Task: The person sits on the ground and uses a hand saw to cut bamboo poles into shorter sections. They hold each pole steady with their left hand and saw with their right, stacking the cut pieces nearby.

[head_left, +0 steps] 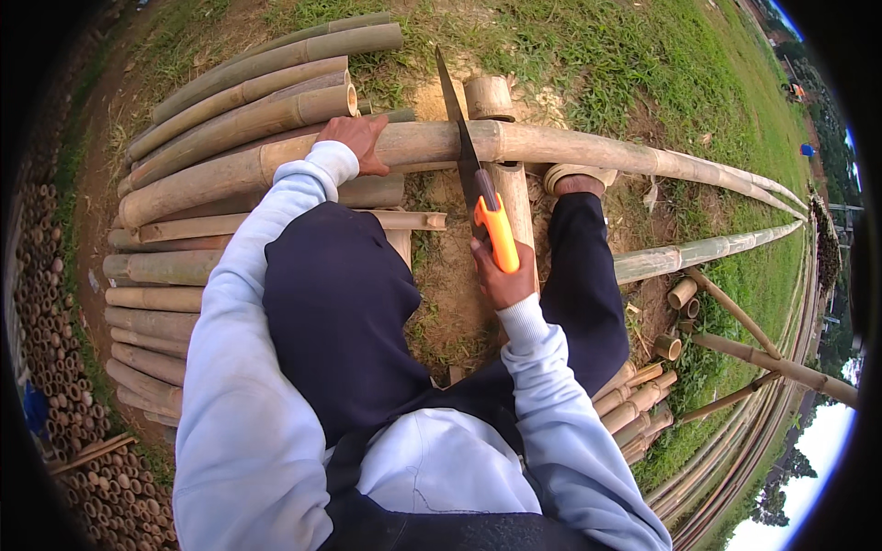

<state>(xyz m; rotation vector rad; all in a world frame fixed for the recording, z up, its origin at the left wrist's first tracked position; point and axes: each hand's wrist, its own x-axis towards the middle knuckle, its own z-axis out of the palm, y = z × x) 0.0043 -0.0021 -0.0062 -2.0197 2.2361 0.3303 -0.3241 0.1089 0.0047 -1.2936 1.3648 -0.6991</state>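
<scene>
A long bamboo pole (588,149) lies crosswise in front of me, running from the left far off to the right. My left hand (356,143) is closed over its top, left of the saw, with the fingertips partly hidden. In my right hand (505,275) is a handsaw (470,165), held by its orange handle. Its dark blade points away from me and crosses the pole just left of a node. I cannot tell how deep the teeth sit. A thick bamboo support (512,207) passes under the pole, right of the blade.
Cut bamboo lengths (266,119) are stacked at the left, and shorter pieces (634,404) lie by my right leg. My sandalled foot (579,180) rests beside the support. A green pole (703,253) and a bamboo frame (744,354) stand right. Sawdust (450,96) covers ground beyond the pole.
</scene>
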